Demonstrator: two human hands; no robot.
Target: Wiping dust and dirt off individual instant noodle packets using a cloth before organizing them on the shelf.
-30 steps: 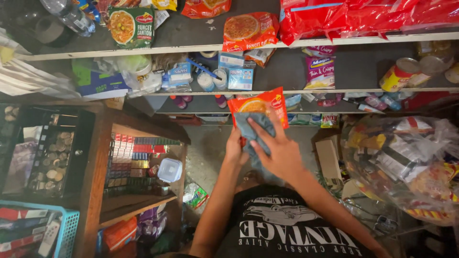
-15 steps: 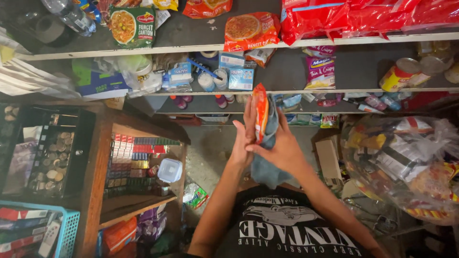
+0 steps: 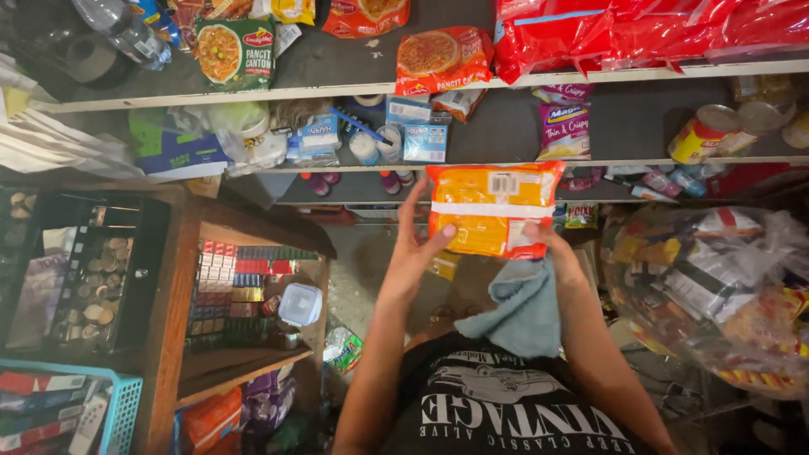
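Observation:
Both my hands hold an orange noodle packet (image 3: 490, 207) flat in front of the shelves, its back side with a white band facing me. My left hand (image 3: 415, 244) grips its left edge, thumb on the face. My right hand (image 3: 552, 248) pinches the lower right corner and also holds a grey-blue cloth (image 3: 521, 310) that hangs down toward my black printed shirt (image 3: 506, 404).
White shelves (image 3: 337, 84) carry noodle packets, red bags (image 3: 640, 34), snack packs, small boxes and cans (image 3: 704, 133). A wooden counter (image 3: 168, 278) at left holds a black coin tray (image 3: 80, 278). A blue basket (image 3: 118, 413) sits lower left. Clear bags of goods (image 3: 716, 286) hang at right.
The packet was front-on, then turned edge-on, and now shows its back side. The cloth moved from over the packet to hanging below it in my right hand.

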